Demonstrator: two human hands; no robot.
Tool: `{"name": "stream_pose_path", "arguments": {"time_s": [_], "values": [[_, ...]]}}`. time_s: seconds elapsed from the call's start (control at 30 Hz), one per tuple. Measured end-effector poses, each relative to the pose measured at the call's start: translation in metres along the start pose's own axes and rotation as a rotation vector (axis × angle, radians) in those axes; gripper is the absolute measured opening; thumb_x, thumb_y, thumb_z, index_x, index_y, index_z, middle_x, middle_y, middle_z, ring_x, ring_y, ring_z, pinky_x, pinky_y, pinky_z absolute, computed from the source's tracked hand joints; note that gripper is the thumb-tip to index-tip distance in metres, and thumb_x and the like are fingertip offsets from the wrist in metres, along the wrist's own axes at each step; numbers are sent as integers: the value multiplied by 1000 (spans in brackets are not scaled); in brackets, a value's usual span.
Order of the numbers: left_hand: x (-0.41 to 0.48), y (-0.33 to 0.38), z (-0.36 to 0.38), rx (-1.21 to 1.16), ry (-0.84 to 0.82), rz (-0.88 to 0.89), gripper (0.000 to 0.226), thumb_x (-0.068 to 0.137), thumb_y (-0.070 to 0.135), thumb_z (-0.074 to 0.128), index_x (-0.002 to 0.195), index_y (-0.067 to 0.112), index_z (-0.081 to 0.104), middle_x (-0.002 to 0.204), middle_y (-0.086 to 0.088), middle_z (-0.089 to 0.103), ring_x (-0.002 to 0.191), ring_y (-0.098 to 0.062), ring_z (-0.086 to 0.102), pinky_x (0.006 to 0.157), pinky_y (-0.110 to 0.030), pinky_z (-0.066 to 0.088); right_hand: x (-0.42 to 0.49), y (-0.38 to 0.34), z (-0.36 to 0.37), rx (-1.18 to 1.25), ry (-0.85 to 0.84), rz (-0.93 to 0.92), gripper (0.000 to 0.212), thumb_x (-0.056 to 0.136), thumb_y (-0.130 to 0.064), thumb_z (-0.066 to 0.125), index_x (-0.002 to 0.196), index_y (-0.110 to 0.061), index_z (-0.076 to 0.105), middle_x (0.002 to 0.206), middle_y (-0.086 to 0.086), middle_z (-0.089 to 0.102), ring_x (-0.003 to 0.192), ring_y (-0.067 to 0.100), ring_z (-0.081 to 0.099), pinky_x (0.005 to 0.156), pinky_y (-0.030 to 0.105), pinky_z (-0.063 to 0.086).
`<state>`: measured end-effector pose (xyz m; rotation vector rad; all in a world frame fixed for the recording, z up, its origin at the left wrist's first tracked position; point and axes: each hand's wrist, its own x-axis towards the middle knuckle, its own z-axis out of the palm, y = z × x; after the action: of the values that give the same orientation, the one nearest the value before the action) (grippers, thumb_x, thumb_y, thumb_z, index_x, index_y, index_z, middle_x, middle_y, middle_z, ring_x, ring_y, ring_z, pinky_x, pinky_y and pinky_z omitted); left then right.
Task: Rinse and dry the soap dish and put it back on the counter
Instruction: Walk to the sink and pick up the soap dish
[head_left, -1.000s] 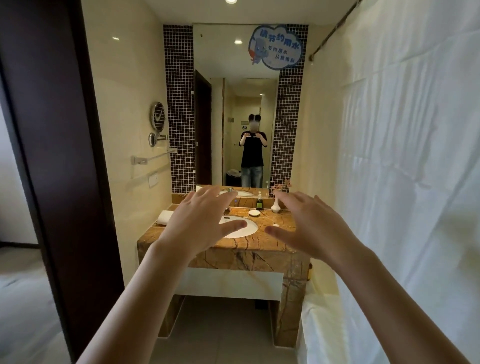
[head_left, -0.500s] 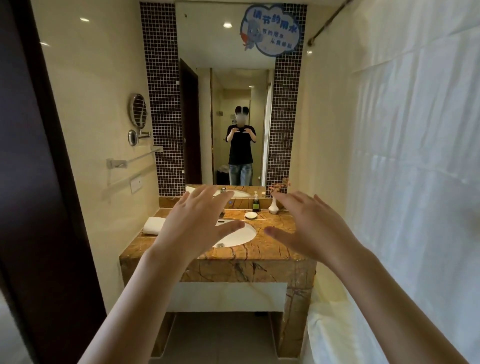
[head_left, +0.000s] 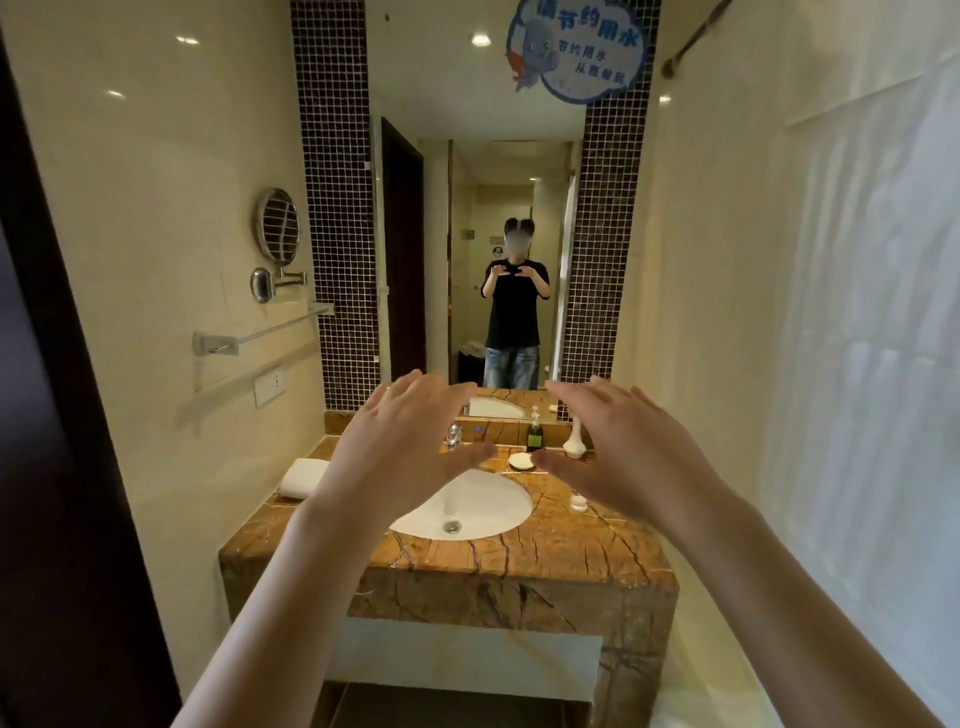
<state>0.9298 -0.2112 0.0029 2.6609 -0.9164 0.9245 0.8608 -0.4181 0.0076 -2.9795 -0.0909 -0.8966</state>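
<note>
1. Nearest the camera, two bare forearms reach forward from the lower corners of the view.
2. The left hand (head_left: 400, 447) is held up, palm away, fingers spread and thumb stretched toward the middle; it holds nothing.
3. The right hand (head_left: 618, 457) mirrors it, fingers fanned and empty, its thumb tip near the left thumb tip but apart from it.
4. Below and beyond the hands stands a brown marble counter (head_left: 545, 556) with a white oval sink (head_left: 483, 506) set into it.
5. A small white object (head_left: 578, 502) lies on the counter right of the sink; what it is cannot be told.
6. A rolled white towel (head_left: 302, 477) lies at the counter's left edge.
7. The soap dish (head_left: 521, 461), small, round and white, sits on the counter behind the sink, seen between the two thumbs.
8. Behind the dish stand a dark pump bottle (head_left: 534, 435) and, to its right, a white vase (head_left: 574, 441); the chrome faucet (head_left: 454, 435) stands left of them.
9. Farthest, the wall mirror (head_left: 483, 208) reflects a person in a dark shirt with both hands raised.
</note>
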Motion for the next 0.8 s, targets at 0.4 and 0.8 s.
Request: {"name": "stream_pose_path", "arguments": {"time_s": [0.4, 0.8], "values": [[67, -27, 63, -28, -82, -45, 87, 67, 79, 19, 137, 31, 34, 142, -2, 46, 133, -23, 38, 104, -45, 35, 73, 48, 55, -16, -43, -13, 75, 76, -74, 41, 139, -34, 34, 142, -6, 47, 133, 15, 38, 106, 43, 31], [150, -96, 120, -81, -89, -25, 73, 80, 67, 40, 141, 29, 30, 148, -3, 38, 137, -22, 31, 109, -44, 28, 169, 61, 118, -11, -24, 13, 73, 76, -70, 43, 138, -31, 39, 143, -5, 47, 135, 15, 36, 107, 44, 32]]}}
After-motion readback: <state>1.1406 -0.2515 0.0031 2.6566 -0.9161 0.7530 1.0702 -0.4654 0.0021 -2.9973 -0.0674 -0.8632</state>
